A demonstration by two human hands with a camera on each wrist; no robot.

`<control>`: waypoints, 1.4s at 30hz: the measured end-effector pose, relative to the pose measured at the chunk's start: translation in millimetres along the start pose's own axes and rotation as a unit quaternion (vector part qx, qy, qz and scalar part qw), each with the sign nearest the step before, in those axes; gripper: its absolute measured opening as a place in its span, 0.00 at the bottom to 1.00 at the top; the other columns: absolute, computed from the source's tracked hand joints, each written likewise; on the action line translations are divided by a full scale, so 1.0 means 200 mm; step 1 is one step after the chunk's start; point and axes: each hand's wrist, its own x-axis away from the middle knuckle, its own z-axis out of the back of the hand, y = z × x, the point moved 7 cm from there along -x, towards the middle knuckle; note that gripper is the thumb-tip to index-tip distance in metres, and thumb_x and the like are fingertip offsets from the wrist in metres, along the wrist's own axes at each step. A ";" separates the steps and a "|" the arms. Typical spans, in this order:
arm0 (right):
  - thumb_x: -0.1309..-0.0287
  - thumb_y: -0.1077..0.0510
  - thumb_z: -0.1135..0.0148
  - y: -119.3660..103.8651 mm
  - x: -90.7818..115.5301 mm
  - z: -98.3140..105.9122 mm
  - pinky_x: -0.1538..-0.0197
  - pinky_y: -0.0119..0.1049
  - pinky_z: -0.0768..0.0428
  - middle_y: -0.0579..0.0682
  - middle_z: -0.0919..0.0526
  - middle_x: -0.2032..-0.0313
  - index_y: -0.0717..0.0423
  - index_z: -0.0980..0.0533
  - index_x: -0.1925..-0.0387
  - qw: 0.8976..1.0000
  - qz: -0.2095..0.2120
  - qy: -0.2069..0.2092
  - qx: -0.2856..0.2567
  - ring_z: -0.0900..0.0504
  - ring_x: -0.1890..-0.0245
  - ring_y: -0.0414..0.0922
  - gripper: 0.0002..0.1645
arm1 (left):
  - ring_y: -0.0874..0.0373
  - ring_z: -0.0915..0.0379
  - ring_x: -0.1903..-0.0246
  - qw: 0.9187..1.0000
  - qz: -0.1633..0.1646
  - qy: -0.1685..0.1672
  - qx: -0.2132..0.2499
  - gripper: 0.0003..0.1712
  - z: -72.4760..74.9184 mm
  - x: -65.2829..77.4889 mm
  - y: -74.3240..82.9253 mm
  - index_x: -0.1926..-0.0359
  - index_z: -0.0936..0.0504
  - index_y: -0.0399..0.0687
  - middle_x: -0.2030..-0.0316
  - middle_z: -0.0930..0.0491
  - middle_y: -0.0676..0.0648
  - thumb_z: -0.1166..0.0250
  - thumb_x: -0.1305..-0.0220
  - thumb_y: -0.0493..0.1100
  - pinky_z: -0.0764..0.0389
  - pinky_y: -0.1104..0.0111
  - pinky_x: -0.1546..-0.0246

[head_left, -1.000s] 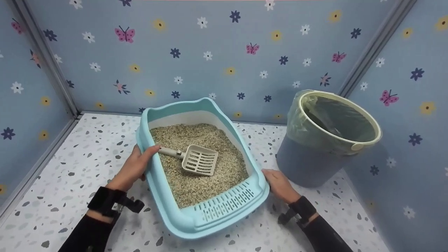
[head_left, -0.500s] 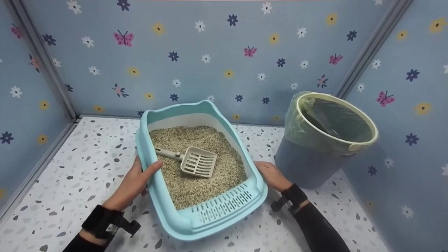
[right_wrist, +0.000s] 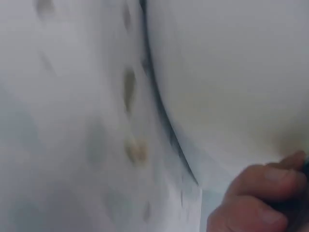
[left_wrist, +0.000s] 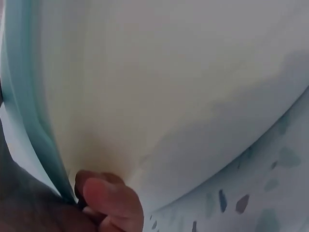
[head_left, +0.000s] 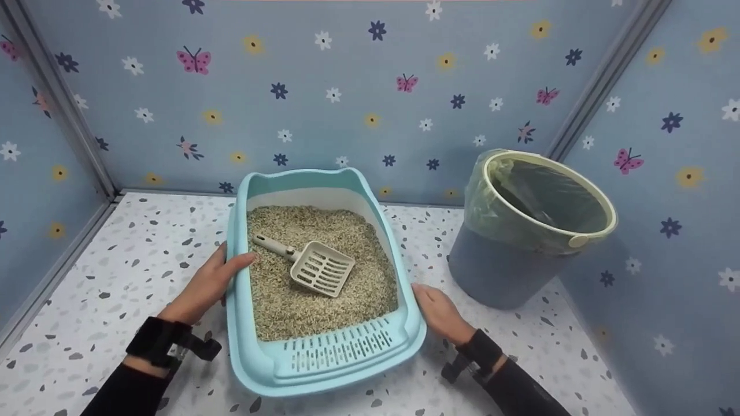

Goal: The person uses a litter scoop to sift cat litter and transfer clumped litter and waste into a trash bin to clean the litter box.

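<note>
A light-blue litter box (head_left: 238, 323) with a white inner wall stands on the speckled surface, filled with tan granular litter (head_left: 324, 225). On the litter lies a beige slotted litter scoop (head_left: 322, 269), its handle pointing to the upper left. My left hand (head_left: 202, 286) grips the box's left rim, thumb over the top; in the left wrist view its fingertips (left_wrist: 113, 198) curl beneath the rim against the pale side. My right hand (head_left: 442, 312) holds the right rim near the front corner, with fingers (right_wrist: 260, 186) curled under it in the right wrist view.
A grey-blue trash bin (head_left: 503, 271) with a cream rim and a greenish plastic liner (head_left: 485, 196) stands to the right of the box. Behind runs a blue panel (head_left: 324, 127) with flowers and butterflies, and side panels close both flanks. The speckled surface (head_left: 156, 231) shows around the box.
The litter box has turned so that it sits straighter, its front end swinging left. Both hands have stayed on its rims and moved with it. The scoop turned along with the box.
</note>
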 end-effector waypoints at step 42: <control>0.07 0.50 0.59 -0.06 -0.09 -0.07 0.46 0.46 0.18 0.49 0.14 0.65 0.59 0.12 0.57 0.999 -0.025 0.046 0.010 0.17 0.60 0.45 0.32 | 0.36 0.21 0.36 0.999 -0.006 -0.034 -0.032 0.53 0.03 0.05 -0.03 0.07 0.65 0.58 0.16 0.44 0.27 0.41 0.14 0.61 0.16 0.54 0.41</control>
